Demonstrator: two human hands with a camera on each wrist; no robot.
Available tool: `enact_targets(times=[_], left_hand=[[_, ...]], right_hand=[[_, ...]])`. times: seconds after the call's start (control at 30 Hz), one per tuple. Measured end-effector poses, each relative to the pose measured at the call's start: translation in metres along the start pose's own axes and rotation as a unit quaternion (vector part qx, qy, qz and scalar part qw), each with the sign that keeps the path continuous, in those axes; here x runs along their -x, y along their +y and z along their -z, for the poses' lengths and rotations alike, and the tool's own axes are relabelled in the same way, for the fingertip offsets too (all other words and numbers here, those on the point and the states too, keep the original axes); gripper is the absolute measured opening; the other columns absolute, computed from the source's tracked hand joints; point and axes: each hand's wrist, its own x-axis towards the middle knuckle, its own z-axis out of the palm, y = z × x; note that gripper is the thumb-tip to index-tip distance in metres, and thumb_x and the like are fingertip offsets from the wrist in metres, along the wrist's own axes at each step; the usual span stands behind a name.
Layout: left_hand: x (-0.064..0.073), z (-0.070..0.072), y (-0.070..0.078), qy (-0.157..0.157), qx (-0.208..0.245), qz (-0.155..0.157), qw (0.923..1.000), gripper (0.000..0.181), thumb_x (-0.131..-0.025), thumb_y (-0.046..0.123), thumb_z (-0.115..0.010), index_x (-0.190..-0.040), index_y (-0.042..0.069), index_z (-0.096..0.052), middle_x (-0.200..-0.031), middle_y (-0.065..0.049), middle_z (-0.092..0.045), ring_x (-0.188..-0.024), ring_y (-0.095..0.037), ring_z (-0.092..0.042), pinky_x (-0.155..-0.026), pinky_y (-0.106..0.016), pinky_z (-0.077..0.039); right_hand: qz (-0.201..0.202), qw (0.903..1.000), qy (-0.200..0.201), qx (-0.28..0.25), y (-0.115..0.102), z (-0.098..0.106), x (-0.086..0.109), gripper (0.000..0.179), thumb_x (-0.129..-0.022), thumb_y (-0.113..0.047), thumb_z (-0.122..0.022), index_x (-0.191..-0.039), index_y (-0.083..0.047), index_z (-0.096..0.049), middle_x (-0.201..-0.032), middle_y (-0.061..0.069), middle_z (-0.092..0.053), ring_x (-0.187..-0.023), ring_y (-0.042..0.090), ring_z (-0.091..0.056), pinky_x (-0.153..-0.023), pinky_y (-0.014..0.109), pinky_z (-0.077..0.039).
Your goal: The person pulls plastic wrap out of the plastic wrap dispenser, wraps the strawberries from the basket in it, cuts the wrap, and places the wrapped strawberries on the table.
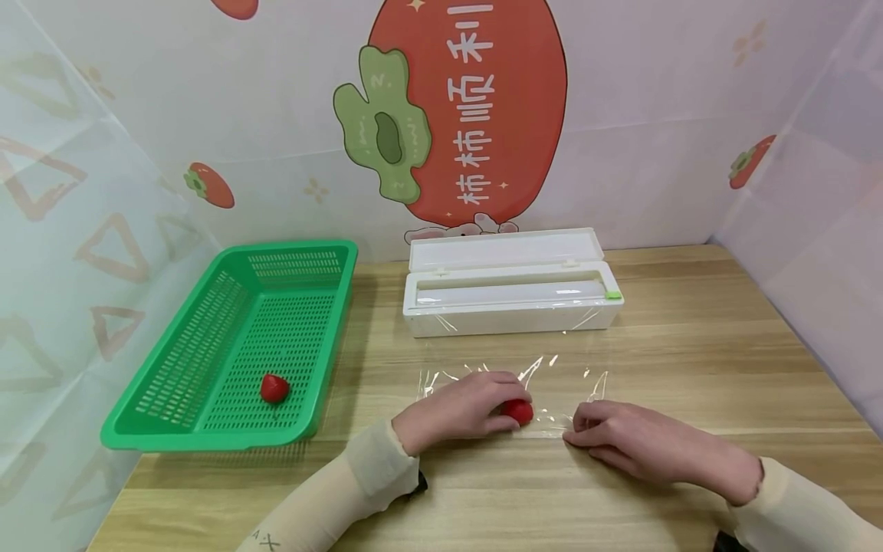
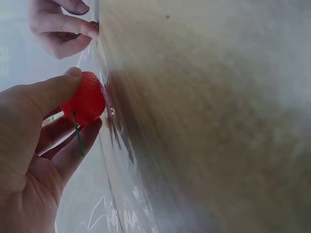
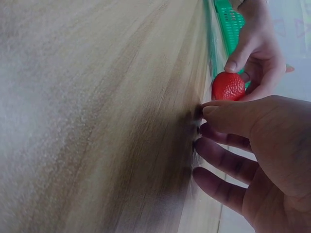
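A red strawberry (image 1: 519, 412) with a thin green stem is held by my left hand (image 1: 476, 408), between thumb and fingers. In the left wrist view the strawberry (image 2: 87, 99) is right at the sheet of cling film (image 2: 112, 121). That clear film (image 1: 476, 372) stretches over the table from a white dispenser box (image 1: 510, 318) with its lid raised. My right hand (image 1: 631, 441) pinches the film's near edge at the right corner with thumb and index finger. In the right wrist view the other fingers (image 3: 218, 187) spread along the table surface.
On the left stands a green basket (image 1: 324, 345) with one more strawberry (image 1: 274, 389) in it. The film roll (image 1: 510, 294) lies inside the dispenser, and a small green tab (image 1: 612, 295) is on its right end. A printed curtain (image 1: 290, 130) closes off the back of the wooden table (image 1: 704, 345).
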Motion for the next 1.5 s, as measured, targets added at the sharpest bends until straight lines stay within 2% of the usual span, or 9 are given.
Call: enact_targets(times=[0.27,0.5,0.77,1.0,1.1,1.2,1.37,1.5], left_hand=[[-0.002,0.001,-0.001,0.011,0.011,-0.013,0.9998,0.025,-0.089,0.027,-0.074,-0.113,0.021,-0.07,-0.109,0.008,-0.066,-0.097,-0.002,-0.06,-0.089,-0.013,-0.048],[-0.005,0.005,0.002,-0.006,0.021,-0.008,0.9997,0.023,-0.089,0.025,-0.074,-0.112,0.02,-0.071,-0.107,0.009,-0.066,-0.096,-0.001,-0.059,-0.088,-0.013,-0.048],[-0.008,0.007,0.003,-0.021,0.042,0.005,0.9989,0.026,-0.089,0.026,-0.074,-0.114,0.019,-0.072,-0.107,0.008,-0.067,-0.097,-0.001,-0.059,-0.089,-0.014,-0.048],[-0.01,0.008,0.001,-0.026,0.046,0.011,0.9986,0.026,-0.087,0.026,-0.076,-0.113,0.019,-0.073,-0.101,0.009,-0.066,-0.091,-0.001,-0.057,-0.084,-0.012,-0.046],[-0.011,0.009,0.001,-0.024,0.043,0.009,0.9988,0.024,-0.087,0.026,-0.076,-0.11,0.019,-0.073,-0.098,0.009,-0.065,-0.089,-0.001,-0.056,-0.082,-0.012,-0.046],[-0.011,0.009,0.001,-0.024,0.042,0.007,0.9988,0.023,-0.087,0.025,-0.077,-0.108,0.018,-0.073,-0.097,0.009,-0.065,-0.088,-0.001,-0.056,-0.082,-0.012,-0.046],[-0.011,0.01,0.002,-0.026,0.044,0.009,0.9987,0.023,-0.087,0.026,-0.077,-0.108,0.017,-0.073,-0.098,0.008,-0.065,-0.089,-0.002,-0.057,-0.083,-0.012,-0.045],[-0.011,0.008,0.002,-0.024,0.043,0.007,0.9988,0.024,-0.086,0.026,-0.077,-0.108,0.017,-0.073,-0.099,0.009,-0.066,-0.09,-0.001,-0.057,-0.083,-0.012,-0.046]], right_hand=[[-0.005,1.0,-0.003,0.007,-0.001,0.002,-0.006,0.023,-0.084,-0.013,-0.076,-0.105,-0.024,-0.077,-0.095,-0.014,-0.059,-0.084,-0.003,-0.056,-0.073,0.018,-0.052],[0.016,0.9996,-0.018,0.011,0.001,0.008,-0.016,0.02,-0.082,-0.013,-0.076,-0.1,-0.023,-0.074,-0.086,-0.015,-0.062,-0.077,-0.003,-0.056,-0.066,0.019,-0.052],[0.018,0.9994,0.016,0.025,0.003,0.013,-0.024,0.016,-0.079,-0.015,-0.08,-0.088,-0.026,-0.073,-0.076,-0.018,-0.061,-0.069,-0.006,-0.055,-0.06,0.016,-0.048],[0.029,0.9975,0.055,0.034,0.003,0.013,-0.028,0.016,-0.076,-0.017,-0.083,-0.082,-0.029,-0.073,-0.079,-0.017,-0.058,-0.071,-0.008,-0.053,-0.061,0.014,-0.047],[0.018,0.9973,0.058,0.041,0.003,0.01,-0.029,0.016,-0.074,-0.019,-0.083,-0.079,-0.028,-0.071,-0.08,-0.018,-0.062,-0.073,-0.006,-0.057,-0.061,0.017,-0.05],[-0.011,0.9969,0.059,0.052,0.0,0.006,-0.032,0.018,-0.072,-0.023,-0.084,-0.076,-0.028,-0.067,-0.077,-0.018,-0.062,-0.07,-0.006,-0.056,-0.058,0.018,-0.048],[-0.071,0.994,0.059,0.059,-0.004,-0.002,-0.037,0.028,-0.07,-0.029,-0.085,-0.07,-0.027,-0.057,-0.069,-0.017,-0.051,-0.06,-0.006,-0.04,-0.052,0.016,-0.036],[-0.09,0.9912,0.071,0.066,-0.006,-0.007,-0.041,0.033,-0.072,-0.03,-0.084,-0.067,-0.028,-0.052,-0.067,-0.018,-0.047,-0.058,-0.005,-0.037,-0.052,0.016,-0.033]])
